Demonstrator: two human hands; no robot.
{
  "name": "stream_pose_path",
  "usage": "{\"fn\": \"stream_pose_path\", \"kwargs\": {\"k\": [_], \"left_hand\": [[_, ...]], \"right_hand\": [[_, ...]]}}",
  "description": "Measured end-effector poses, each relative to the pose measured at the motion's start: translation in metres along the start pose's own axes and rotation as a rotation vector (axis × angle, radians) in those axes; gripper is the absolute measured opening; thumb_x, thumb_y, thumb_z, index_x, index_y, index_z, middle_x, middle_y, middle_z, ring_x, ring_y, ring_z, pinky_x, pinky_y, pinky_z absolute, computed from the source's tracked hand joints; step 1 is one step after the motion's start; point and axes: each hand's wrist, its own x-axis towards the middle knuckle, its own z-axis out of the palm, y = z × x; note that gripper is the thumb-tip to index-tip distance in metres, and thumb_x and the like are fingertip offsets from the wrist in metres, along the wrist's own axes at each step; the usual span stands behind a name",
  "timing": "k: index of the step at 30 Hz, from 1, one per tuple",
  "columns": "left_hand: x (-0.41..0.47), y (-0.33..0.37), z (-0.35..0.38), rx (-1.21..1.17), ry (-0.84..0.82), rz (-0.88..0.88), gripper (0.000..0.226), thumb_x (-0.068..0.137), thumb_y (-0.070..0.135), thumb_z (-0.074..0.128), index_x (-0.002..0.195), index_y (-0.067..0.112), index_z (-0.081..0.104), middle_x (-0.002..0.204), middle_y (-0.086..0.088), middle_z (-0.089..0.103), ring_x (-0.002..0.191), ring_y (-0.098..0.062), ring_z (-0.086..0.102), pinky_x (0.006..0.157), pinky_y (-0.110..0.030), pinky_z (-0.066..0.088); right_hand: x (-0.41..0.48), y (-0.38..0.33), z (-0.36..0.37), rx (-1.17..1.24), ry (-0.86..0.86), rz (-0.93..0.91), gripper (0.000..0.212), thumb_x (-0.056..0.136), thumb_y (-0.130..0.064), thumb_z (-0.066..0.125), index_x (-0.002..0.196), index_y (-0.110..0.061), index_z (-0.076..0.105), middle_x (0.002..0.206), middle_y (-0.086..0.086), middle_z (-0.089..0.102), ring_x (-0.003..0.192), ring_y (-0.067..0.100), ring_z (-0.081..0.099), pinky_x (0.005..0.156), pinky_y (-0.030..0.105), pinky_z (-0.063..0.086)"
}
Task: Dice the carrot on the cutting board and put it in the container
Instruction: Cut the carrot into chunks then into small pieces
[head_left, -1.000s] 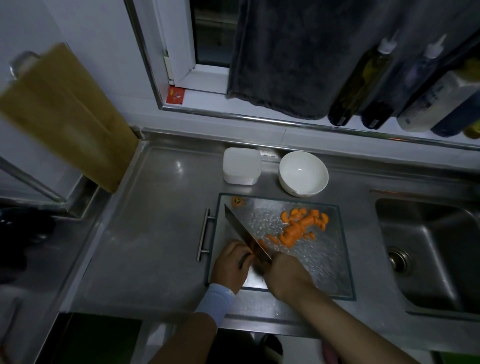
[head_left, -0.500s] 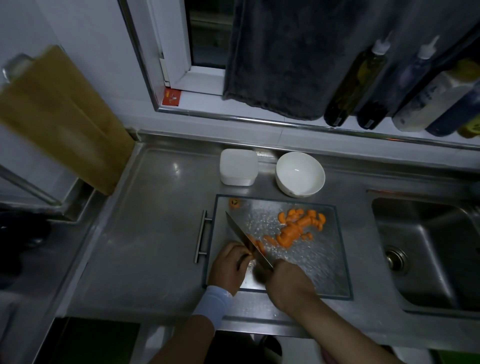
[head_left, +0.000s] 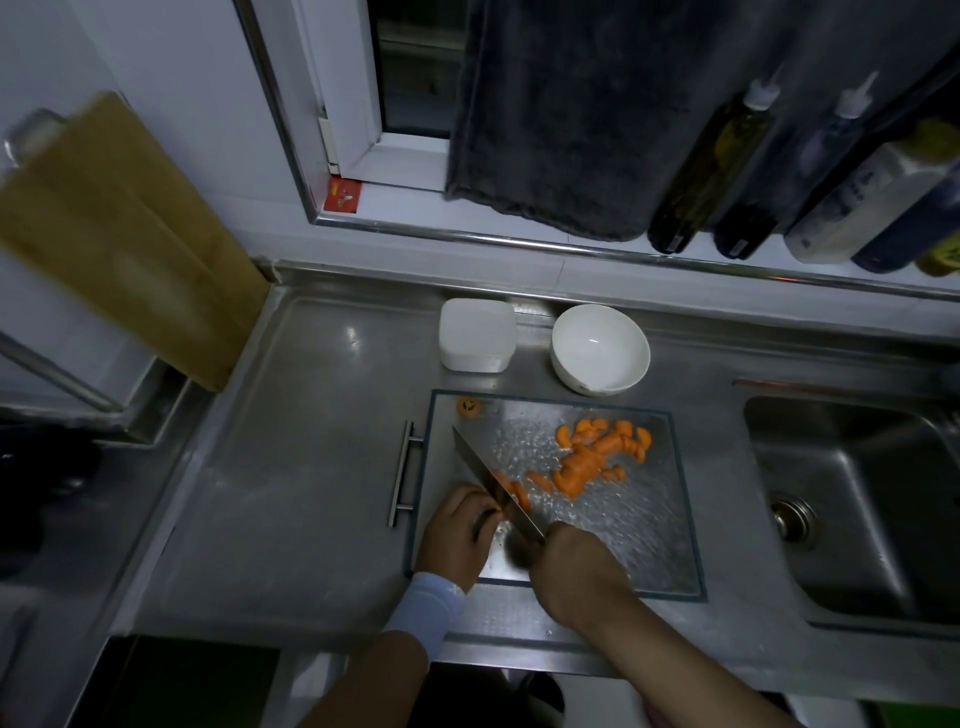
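Note:
A glass cutting board (head_left: 660, 545) with a metal handle lies on the steel counter. A heap of cut carrot pieces (head_left: 597, 454) sits at its far right, and a carrot end (head_left: 467, 406) lies in the far left corner. My right hand (head_left: 576, 569) grips the handle of a knife (head_left: 488, 480), whose blade crosses the board's left side. My left hand (head_left: 457, 535) curls over the remaining carrot piece (head_left: 514, 493) right beside the blade. Behind the board stand a white square container (head_left: 477, 335) and a white bowl (head_left: 600, 349).
A sink (head_left: 857, 499) lies to the right of the board. A wooden board (head_left: 119, 234) leans against the wall at the left. Bottles (head_left: 717, 166) and a dark towel (head_left: 561, 104) line the sill behind the counter.
The knife has shifted slightly along the carrot piece under my left hand, and a little more cut carrot lies beside the blade. The view has drifted slightly.

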Motion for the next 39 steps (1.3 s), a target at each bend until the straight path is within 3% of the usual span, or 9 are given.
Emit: {"fn": "stream_pose_path", "kwargs": {"k": [11,23,29,32,35,39], "left_hand": [[-0.001,0.000,0.000,-0.012,0.009,-0.010,0.004,0.088,0.018,0.063,0.088,0.020,0.067,0.096,0.011,0.058,0.084,0.000,0.054,0.079,-0.005,0.038],[0.000,-0.003,0.003,-0.048,0.032,0.001,0.006,0.086,0.014,0.065,0.089,0.017,0.068,0.095,0.010,0.058,0.084,-0.001,0.055,0.080,-0.010,0.043],[0.000,-0.005,0.003,-0.041,0.028,-0.015,0.006,0.088,0.019,0.063,0.091,0.019,0.069,0.098,0.012,0.058,0.088,0.001,0.054,0.081,-0.013,0.044],[0.001,-0.006,0.003,-0.048,0.019,-0.011,0.008,0.088,0.017,0.063,0.093,0.019,0.069,0.100,0.012,0.058,0.090,0.002,0.054,0.083,-0.012,0.043],[0.001,-0.006,0.003,-0.062,0.000,-0.009,0.013,0.087,0.013,0.063,0.096,0.020,0.069,0.104,0.013,0.058,0.092,0.002,0.055,0.085,-0.011,0.043],[0.000,-0.003,0.002,-0.078,-0.025,-0.044,0.017,0.083,0.012,0.065,0.098,0.020,0.067,0.106,0.014,0.056,0.093,0.001,0.055,0.086,-0.010,0.043]], "right_hand": [[0.010,-0.005,-0.002,0.012,-0.096,0.031,0.025,0.092,-0.025,0.054,0.113,-0.013,0.062,0.113,0.006,0.067,0.103,0.021,0.063,0.090,0.032,0.054],[0.022,-0.005,0.003,-0.020,-0.137,-0.017,0.031,0.096,-0.024,0.052,0.122,-0.008,0.057,0.122,0.009,0.063,0.111,0.022,0.060,0.096,0.030,0.050],[0.027,-0.004,0.018,0.025,-0.094,-0.027,0.025,0.095,-0.036,0.052,0.108,-0.018,0.064,0.105,0.001,0.068,0.095,0.016,0.064,0.088,0.033,0.054],[0.033,-0.010,0.020,-0.021,-0.077,-0.094,0.030,0.099,-0.037,0.048,0.116,-0.017,0.062,0.110,0.003,0.068,0.101,0.018,0.064,0.092,0.032,0.051],[0.043,-0.023,0.013,0.079,-0.073,-0.112,0.033,0.099,-0.034,0.049,0.127,-0.020,0.057,0.117,0.004,0.067,0.107,0.021,0.063,0.096,0.032,0.049],[0.051,-0.027,0.006,0.110,-0.112,-0.111,0.030,0.095,-0.026,0.051,0.121,-0.015,0.058,0.116,0.008,0.066,0.107,0.024,0.062,0.095,0.037,0.050]]}}
